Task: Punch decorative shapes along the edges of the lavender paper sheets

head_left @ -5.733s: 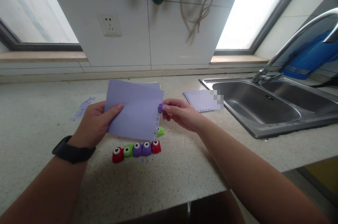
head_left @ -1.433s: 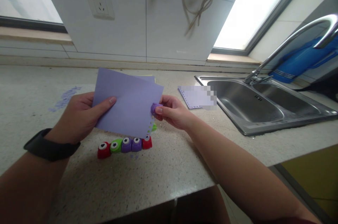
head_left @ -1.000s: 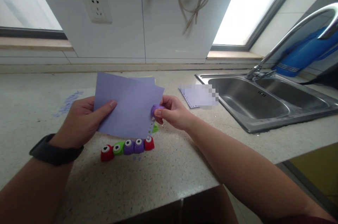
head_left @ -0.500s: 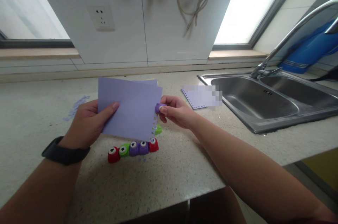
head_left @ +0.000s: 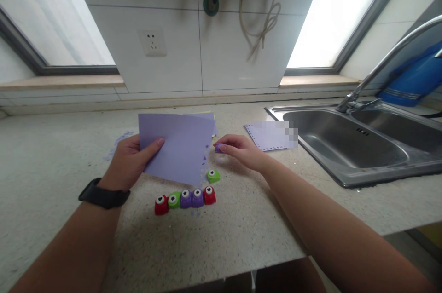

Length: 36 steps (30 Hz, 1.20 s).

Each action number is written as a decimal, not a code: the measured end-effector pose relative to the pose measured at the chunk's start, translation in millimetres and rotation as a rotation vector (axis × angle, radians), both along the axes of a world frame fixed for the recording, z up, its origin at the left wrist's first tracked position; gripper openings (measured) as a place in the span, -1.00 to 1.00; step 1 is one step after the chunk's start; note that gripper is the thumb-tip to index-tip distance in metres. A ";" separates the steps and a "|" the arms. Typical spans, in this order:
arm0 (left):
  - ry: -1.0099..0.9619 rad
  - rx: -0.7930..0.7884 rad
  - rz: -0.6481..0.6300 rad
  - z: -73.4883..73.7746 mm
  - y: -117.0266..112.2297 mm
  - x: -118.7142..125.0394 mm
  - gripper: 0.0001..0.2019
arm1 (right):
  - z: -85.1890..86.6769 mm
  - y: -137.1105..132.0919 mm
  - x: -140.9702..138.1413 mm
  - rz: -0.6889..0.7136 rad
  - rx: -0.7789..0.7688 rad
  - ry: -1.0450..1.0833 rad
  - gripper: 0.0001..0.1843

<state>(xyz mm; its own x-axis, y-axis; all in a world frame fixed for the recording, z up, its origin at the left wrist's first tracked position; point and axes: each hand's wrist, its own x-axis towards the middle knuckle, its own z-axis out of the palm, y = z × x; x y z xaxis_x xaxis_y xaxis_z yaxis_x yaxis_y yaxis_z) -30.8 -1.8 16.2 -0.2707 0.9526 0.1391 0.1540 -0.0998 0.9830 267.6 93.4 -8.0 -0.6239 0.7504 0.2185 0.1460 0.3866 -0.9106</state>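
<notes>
My left hand [head_left: 129,164] grips a lilac sheet of paper [head_left: 179,148] by its left side and holds it up over the counter; small holes run along the sheet's right edge. My right hand [head_left: 238,150] pinches a small purple paper punch [head_left: 218,147] just right of that edge, apart from the paper. A green punch [head_left: 213,175] sits on the counter below it. Nearer me lies a row of several punches [head_left: 185,198] in red, green and purple. A black watch [head_left: 102,195] is on my left wrist.
Another lilac sheet [head_left: 267,135] with a punched edge lies near the steel sink [head_left: 348,146] at right, with its tap [head_left: 380,65]. Lilac paper scraps [head_left: 117,143] dot the counter at left. A wall socket [head_left: 152,42] and hoses [head_left: 265,12] hang behind.
My right hand has pulled the purple punch off the paper's right edge and lowered it toward the counter. The green punch is now uncovered. The camera tilted up a little.
</notes>
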 end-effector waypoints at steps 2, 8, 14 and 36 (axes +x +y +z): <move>0.073 0.000 0.009 1.7 0.5 -2.3 -0.73 | 1.0 -1.5 0.2 0.000 0.078 -0.125 -0.69; 0.247 0.026 -0.034 10.7 0.0 -8.4 -0.61 | -0.7 -1.0 1.9 0.023 0.272 -0.395 -0.72; 0.274 -0.004 -0.126 12.9 -0.6 -14.1 -0.65 | 0.5 -3.1 0.0 0.028 0.380 -0.477 -0.71; 0.287 -0.118 -0.514 18.6 -1.6 -6.6 -0.74 | 1.7 -28.1 -21.9 0.036 -0.207 0.025 -0.71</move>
<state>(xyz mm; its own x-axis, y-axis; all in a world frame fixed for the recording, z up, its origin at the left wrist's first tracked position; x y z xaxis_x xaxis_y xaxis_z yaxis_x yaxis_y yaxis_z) -37.4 -3.3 34.8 0.2612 0.9650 0.0241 0.3758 -0.1247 0.9183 245.7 65.3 -6.4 -0.6473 0.7582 0.0778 0.1121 0.1956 -0.9743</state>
